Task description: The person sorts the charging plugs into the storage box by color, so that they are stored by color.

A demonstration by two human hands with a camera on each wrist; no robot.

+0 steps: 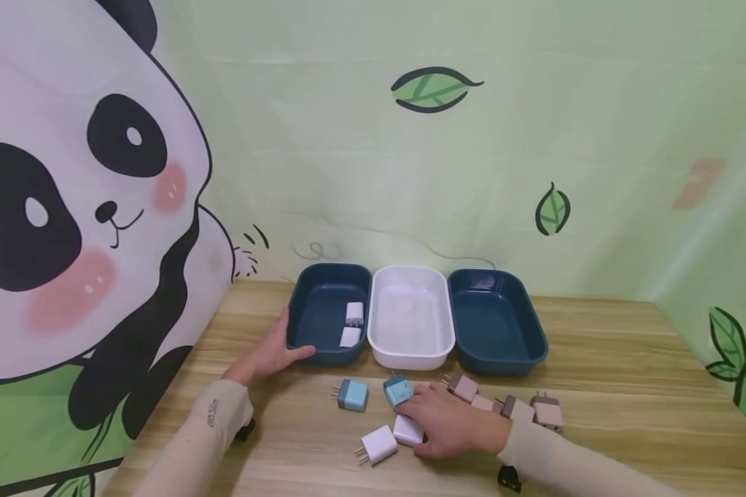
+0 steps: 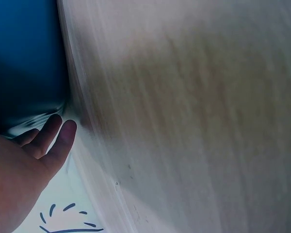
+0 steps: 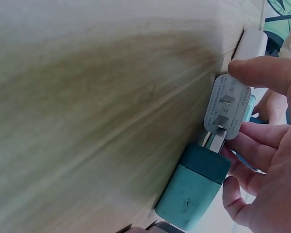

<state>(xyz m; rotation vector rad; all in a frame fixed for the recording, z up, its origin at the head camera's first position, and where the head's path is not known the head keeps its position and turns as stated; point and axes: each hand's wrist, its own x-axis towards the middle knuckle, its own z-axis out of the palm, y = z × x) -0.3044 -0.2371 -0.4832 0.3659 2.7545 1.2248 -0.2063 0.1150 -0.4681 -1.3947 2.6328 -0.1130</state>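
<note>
Right hand point(image 1: 444, 421) pinches white charger point(image 1: 407, 429), in front of white tray point(image 1: 410, 360); left hand point(image 1: 276, 351), fingers loose, touches navy tray point(image 1: 331, 357) left of it. Teal charger point(image 1: 398, 391) crowding fingertips might snag, spoil grip.

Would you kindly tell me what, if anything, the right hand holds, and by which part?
The right hand pinches a white two-prong charger by opposite sides of its body.
</note>
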